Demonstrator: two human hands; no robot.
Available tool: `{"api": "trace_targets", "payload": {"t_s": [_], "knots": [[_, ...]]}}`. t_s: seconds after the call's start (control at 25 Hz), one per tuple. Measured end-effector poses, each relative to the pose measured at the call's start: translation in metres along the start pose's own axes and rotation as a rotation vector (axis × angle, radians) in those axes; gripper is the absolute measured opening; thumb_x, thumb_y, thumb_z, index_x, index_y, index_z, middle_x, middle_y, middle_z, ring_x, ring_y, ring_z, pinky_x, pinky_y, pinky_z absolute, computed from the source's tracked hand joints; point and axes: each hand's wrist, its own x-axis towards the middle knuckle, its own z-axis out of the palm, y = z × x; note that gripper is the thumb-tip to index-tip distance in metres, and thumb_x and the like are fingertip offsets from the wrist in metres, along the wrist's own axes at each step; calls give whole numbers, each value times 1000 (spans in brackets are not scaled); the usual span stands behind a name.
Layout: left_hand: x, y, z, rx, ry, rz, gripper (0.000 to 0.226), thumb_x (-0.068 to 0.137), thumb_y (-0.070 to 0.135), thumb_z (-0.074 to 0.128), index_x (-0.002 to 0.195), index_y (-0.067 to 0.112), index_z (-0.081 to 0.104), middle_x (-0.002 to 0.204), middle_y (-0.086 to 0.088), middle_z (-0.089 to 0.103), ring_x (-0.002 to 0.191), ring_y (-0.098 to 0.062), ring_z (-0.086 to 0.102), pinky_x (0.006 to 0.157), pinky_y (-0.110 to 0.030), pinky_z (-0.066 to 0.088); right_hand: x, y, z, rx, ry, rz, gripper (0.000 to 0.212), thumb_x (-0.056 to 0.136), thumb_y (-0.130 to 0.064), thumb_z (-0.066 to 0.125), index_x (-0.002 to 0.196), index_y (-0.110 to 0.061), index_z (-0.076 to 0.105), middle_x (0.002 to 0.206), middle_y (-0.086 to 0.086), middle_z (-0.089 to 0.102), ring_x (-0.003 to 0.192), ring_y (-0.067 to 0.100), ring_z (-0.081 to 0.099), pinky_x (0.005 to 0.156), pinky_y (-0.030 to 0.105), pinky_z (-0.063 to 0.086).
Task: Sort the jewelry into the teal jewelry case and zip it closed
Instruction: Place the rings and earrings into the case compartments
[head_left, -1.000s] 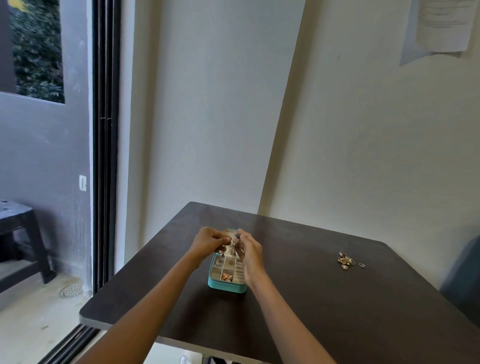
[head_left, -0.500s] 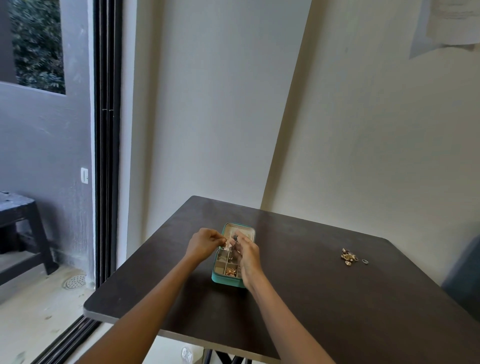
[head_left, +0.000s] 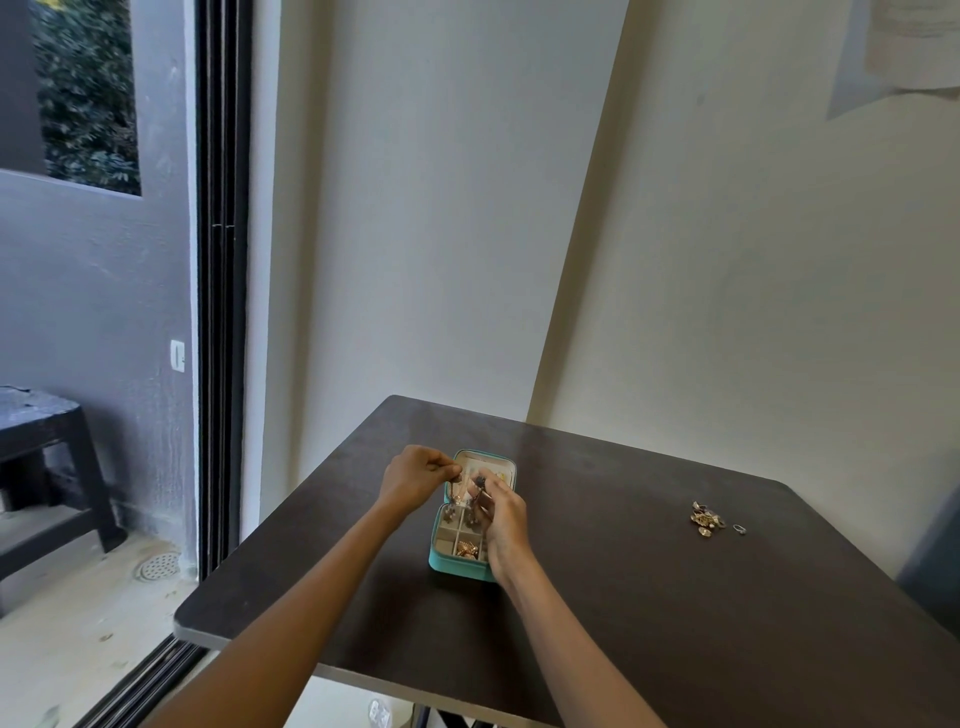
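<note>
Meanwhile both hands pinch a thin gold chain over the open teal zip case. Left hand and right hand flank it; the loose gold jewelry pile lies well right on the dark desk, nearer the right hand

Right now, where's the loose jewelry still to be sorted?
The loose jewelry lies in a small pile on the table's right side, well right of the case, a small ring just beside it.
</note>
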Motion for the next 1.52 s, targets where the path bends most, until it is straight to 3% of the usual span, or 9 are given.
{"api": "trace_targets", "payload": {"t_s": [0.12,0.2,0.4,0.6,0.8,0.92,1.04,1.2,1.52], "knots": [[-3,-5,2,-20,-7,-20,14,85,28,67,88,17,75,85,3,75,84,-12,68,80,-35,56,-3,-2,-1,-1,-15,1,17,95,-15,50,102,-6,63,80,7,65,55,9,63,54,28,56],[-3,-8,2,-14,-12,-26,12,85,28,67,86,19,75,83,4,75,84,-11,68,81,-36,56,-3,-3,-2,2,-15,0,18,96,-15,49,104,-6,63,80,6,64,55,7,63,49,23,54],[-9,-15,7,97,-43,-37,11,83,31,69,79,20,71,84,4,74,73,-8,63,78,-33,55,-4,-4,0,-46,-20,-26,17,97,-16,48,106,-10,62,94,3,67,83,10,64,67,21,54],[-12,-19,12,239,-63,-29,15,82,37,68,86,24,74,90,8,73,82,-4,63,90,-31,48,0,-4,2,-65,-37,-37,29,98,-16,45,122,-5,57,115,6,62,113,20,57,94,32,49],[-14,-17,16,254,-21,-72,26,94,38,50,93,25,72,89,8,72,90,-12,64,97,-36,36,5,-11,12,-54,-97,-52,30,99,-15,42,124,-4,55,120,7,59,116,20,55,100,35,44],[-15,-16,15,138,34,-107,31,99,35,37,100,24,65,79,11,66,100,-15,61,100,-40,25,8,-13,17,-93,-121,-33,22,99,-16,43,113,-8,58,106,5,64,102,16,61,90,30,49],[-15,-17,14,141,55,-94,37,100,35,32,95,25,67,90,7,68,105,-18,59,102,-42,23,10,-4,15,-223,-97,7,17,98,-15,41,97,-9,57,88,4,61,83,13,60,72,22,50],[-17,-12,13,279,82,-72,49,100,39,28,90,25,74,114,-3,64,116,-22,51,105,-44,21,12,4,12,-503,-102,19,20,91,-17,41,75,-16,53,75,4,49,73,16,48,69,30,43],[-20,-17,18,394,59,-92,66,99,46,17,86,20,77,113,-6,59,116,-23,46,105,-43,21,8,-6,12,-1274,-149,-213,40,91,-16,36,51,-16,41,58,0,44,57,16,42,58,33,36]]}}
